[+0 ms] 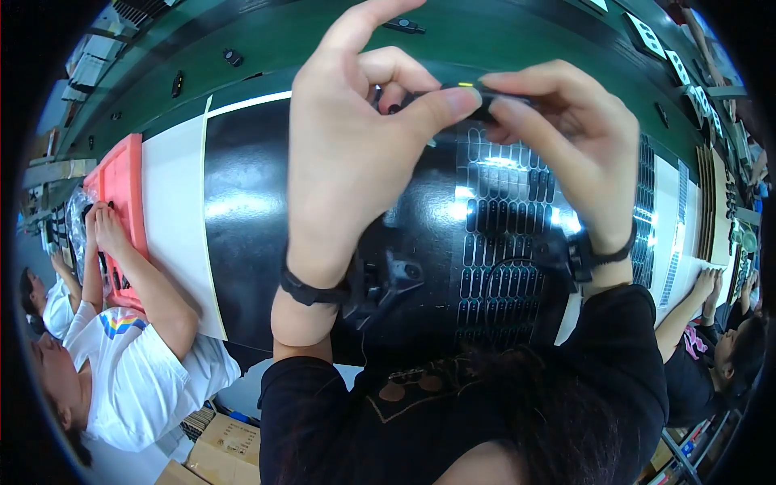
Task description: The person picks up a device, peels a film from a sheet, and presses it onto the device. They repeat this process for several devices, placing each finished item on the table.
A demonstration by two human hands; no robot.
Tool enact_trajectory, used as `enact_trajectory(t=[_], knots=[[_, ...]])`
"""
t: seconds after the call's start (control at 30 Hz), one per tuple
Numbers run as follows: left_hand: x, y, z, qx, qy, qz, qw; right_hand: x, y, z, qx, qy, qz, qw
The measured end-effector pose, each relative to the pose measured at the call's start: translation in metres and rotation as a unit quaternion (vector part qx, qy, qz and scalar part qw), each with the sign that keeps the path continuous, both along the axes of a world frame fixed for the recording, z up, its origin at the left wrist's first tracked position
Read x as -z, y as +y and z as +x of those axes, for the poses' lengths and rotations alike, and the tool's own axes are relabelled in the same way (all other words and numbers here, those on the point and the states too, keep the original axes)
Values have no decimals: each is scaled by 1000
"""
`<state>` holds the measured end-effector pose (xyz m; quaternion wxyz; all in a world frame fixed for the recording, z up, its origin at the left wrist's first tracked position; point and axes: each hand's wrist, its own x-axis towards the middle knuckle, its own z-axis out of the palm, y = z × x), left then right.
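Note:
In front of me, both hands meet at a small black device (466, 85) with a yellow spot on its upper edge. The thumb and forefinger of my left hand (343, 149) pinch its left end, while another of its fingers stretches up and away. My right hand (578, 133) grips the other end between thumb and fingertips. Fingers cover much of the device, so its exact kind is hidden. Below the hands lies a clear sheet of dark oval stickers (503, 271) in rows, on a glossy black mat (250, 170).
Beyond the mat runs a green belt (279, 56) with scattered small black devices (233, 56). A pink tray (129, 174) stands at left, beside a co-worker in a white shirt (145, 372). Brown cardboard sheets (710, 202) are stacked at right, near another person in black (691, 380).

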<state>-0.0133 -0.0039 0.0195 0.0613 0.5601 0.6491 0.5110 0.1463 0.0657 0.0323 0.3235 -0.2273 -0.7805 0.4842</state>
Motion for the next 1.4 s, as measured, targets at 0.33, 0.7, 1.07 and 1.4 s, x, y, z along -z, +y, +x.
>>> enact_trajectory(t=[0.33,0.7,1.07,1.4], knots=[[-1,2,-28,-109,159,-36,981,58,114,-81,82,-144,322,932],[-24,-23,-17,47,-46,-40,997,89,116,-145,13,-155,231,961],[-33,-32,-2,133,-199,-32,970,-5,-16,1,14,56,86,995],[-29,-31,-9,129,-270,-75,951,-8,-18,-3,12,31,102,994]])
